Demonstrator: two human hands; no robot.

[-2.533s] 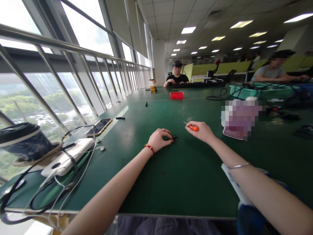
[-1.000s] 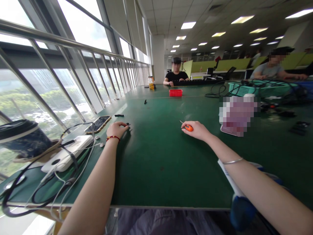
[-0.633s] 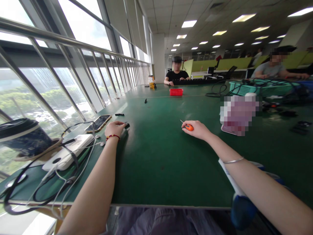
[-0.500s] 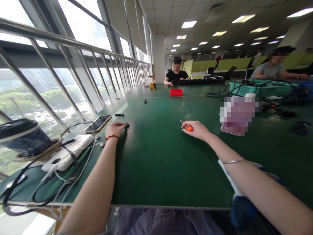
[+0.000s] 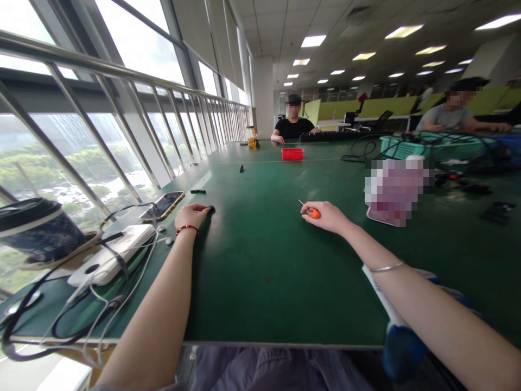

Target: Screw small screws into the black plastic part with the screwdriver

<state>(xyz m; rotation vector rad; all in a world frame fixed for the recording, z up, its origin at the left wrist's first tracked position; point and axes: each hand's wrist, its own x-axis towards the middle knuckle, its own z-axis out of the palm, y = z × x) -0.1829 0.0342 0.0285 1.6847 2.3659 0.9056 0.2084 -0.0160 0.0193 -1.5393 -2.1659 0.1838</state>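
Tool with orange handle: grasped in curled fingers of right hand, thin metal shaft angled forward and to the left. Small black part: pinched between thumb and fingertip of left hand, close over or on green table; cannot tell whether touching the surface. Hands well apart. Red bracelet on left wrist, silver bangle on right forearm. Just beyond left hand: black strip, lying on the table, with phone to its left. Farther out: another black piece and red tray. Along left edge: cup, white device and tangled cables. To the right: pixelated pink object, near teal basket. At far end: person in black top, one hand resting on the table.
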